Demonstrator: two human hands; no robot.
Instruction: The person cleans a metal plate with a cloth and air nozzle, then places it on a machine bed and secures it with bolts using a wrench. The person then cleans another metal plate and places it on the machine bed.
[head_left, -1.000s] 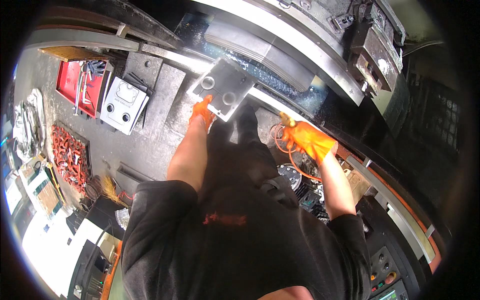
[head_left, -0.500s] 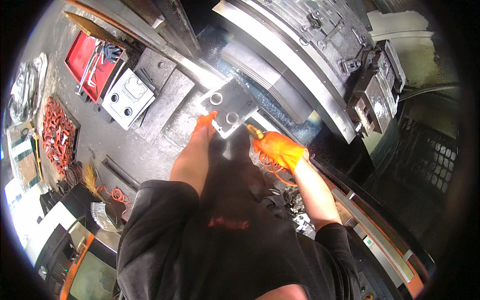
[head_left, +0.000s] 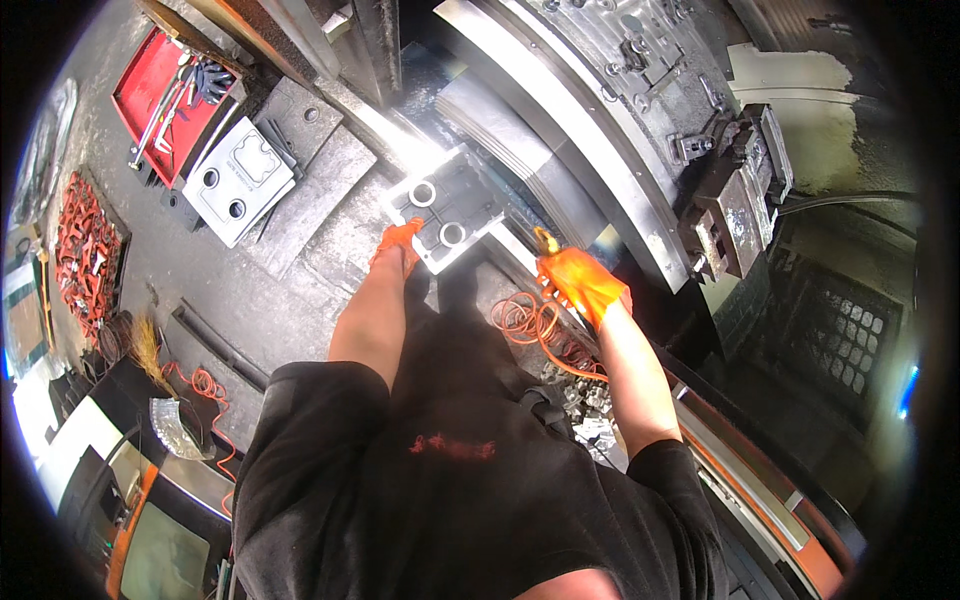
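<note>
My left hand (head_left: pixel 400 245), in an orange glove, grips the near left edge of a rectangular dark grey metal plate (head_left: pixel 475 200). Two round rings stand out on the plate, and its edges shine brightly. In my right orange-gloved hand (head_left: pixel 585 285) is an air blow gun (head_left: pixel 545 242), its brass-yellow end sticking out beyond the fingers. The gun is to the right of the plate, apart from it. An orange coiled hose (head_left: pixel 530 318) hangs below my right hand. The fingers under the plate are hidden.
Ahead and right lies a machine with a curved pale rail (head_left: pixel 560 110) and a metal fixture table (head_left: pixel 640 60). On the left are a red tool tray (head_left: pixel 150 85), a white plate (head_left: pixel 240 180) with two holes, and a heap of orange-red parts (head_left: pixel 88 260).
My right hand with the blow gun has moved right, farther from the plate. My left hand still holds the plate, and the whole view has shifted slightly.
</note>
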